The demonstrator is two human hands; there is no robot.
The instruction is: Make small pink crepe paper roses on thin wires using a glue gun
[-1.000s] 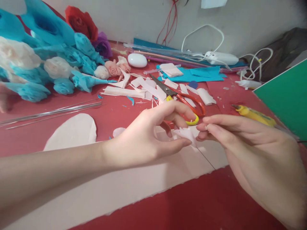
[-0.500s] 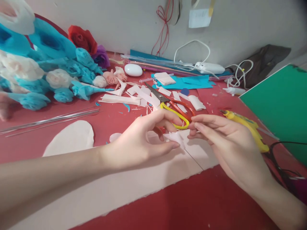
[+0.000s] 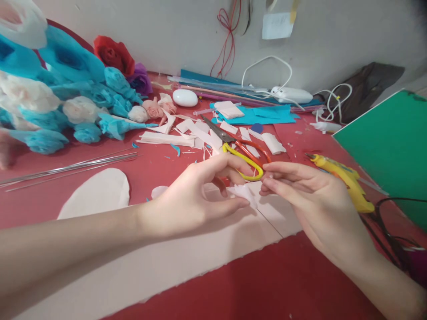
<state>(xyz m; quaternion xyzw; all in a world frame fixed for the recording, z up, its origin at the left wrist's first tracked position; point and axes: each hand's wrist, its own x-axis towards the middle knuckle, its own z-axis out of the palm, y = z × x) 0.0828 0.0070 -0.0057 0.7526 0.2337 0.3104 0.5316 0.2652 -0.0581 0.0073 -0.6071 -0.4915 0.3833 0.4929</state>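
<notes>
My left hand (image 3: 196, 200) is closed round a small pale paper flower bud (image 3: 245, 194), its thumb below and fingers above. A thin dark wire (image 3: 270, 223) runs from the bud down to the right. Just right of the bud, my right hand (image 3: 300, 191) has thumb and fingertips pinched together; what they hold, if anything, is too small to make out. Beneath both hands lies a long pale pink strip of crepe paper (image 3: 160, 266). Scissors (image 3: 230, 138) with one yellow and one red handle loop lie directly behind my fingers, blades pointing away.
At the left are blue, white, red and purple paper flowers (image 3: 115, 55), metal wires (image 3: 76, 169) and a rounded paper piece (image 3: 96, 193). Paper scraps (image 3: 167, 138) lie behind. A yellow glue gun (image 3: 347, 180) and a green board (image 3: 390, 146) are at the right. Part of another hand (image 3: 5, 149) shows at the left edge.
My right hand's fingertips have shifted very slightly left. My left hand keeps its hold on the paper bud, almost still.
</notes>
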